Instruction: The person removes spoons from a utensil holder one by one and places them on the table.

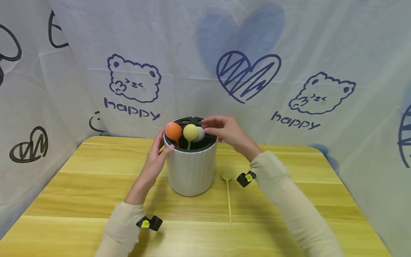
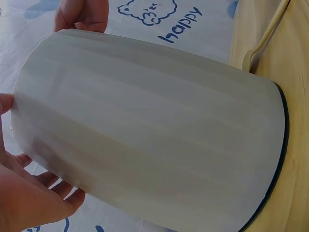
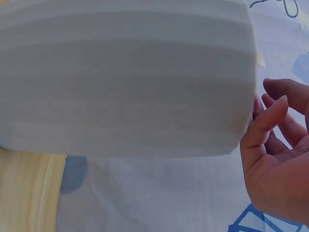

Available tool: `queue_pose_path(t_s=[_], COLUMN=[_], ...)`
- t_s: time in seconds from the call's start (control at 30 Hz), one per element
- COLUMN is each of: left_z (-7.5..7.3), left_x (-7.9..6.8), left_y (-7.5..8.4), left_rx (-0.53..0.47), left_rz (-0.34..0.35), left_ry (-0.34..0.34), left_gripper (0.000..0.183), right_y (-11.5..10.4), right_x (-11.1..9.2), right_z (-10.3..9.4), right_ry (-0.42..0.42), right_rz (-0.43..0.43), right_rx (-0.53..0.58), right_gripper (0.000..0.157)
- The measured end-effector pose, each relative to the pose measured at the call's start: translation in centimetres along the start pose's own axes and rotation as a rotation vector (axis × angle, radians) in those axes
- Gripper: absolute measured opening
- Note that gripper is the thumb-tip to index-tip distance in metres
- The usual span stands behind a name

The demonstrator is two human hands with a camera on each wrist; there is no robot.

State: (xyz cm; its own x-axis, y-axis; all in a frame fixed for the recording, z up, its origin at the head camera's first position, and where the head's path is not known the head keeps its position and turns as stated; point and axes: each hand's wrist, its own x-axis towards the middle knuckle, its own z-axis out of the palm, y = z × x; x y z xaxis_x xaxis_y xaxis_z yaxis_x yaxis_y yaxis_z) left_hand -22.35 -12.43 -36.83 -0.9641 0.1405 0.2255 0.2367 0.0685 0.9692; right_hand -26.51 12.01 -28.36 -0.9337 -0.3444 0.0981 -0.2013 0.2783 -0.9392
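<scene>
L hand (image 1: 155, 159) holds the L side of the white holder (image 1: 191, 173), grip curled round its upper wall w/ thumb at the front-L rim. R hand (image 1: 229, 132) is at the R rim, grip narrow, fingertips right by a grey-white utensil (image 1: 200, 133); can't tell if it pinches anything. Holder stands upright on the bench (image 1: 192, 235) btwn both hands: ribbed wall, blk divided insert (image 1: 205, 145). Round-headed orange utensil (image 1: 173, 131) & yellow utensil (image 1: 191, 132) stand in it. Pale yellow spoon (image 1: 228, 198) lies R of its base.
</scene>
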Motion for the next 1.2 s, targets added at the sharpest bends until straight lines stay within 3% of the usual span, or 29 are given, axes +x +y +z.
queue_pose_path(t_s=[0.27,0.77,1.2], left_z=[0.2,0.2,0.0], left_x=[-0.1,-0.1,-0.3], left_y=[-0.1,0.1,-0.1], left_rx=[-0.002,0.006,-0.002], left_rz=[0.024,0.01,0.003], left_ry=[-0.007,-0.009,0.0], left_gripper=[0.066,0.065,0.066], right_y=[0.4,-0.1,-0.6], right_x=[-0.1,-0.1,0.0], right_z=[0.1,0.3,0.5], right_ry=[-0.004,-0.03,-0.118], right_rz=[-0.003,-0.007,0.019], right_rx=[0.019,-0.081,-0.207], right_gripper=[0.028,0.031,0.032])
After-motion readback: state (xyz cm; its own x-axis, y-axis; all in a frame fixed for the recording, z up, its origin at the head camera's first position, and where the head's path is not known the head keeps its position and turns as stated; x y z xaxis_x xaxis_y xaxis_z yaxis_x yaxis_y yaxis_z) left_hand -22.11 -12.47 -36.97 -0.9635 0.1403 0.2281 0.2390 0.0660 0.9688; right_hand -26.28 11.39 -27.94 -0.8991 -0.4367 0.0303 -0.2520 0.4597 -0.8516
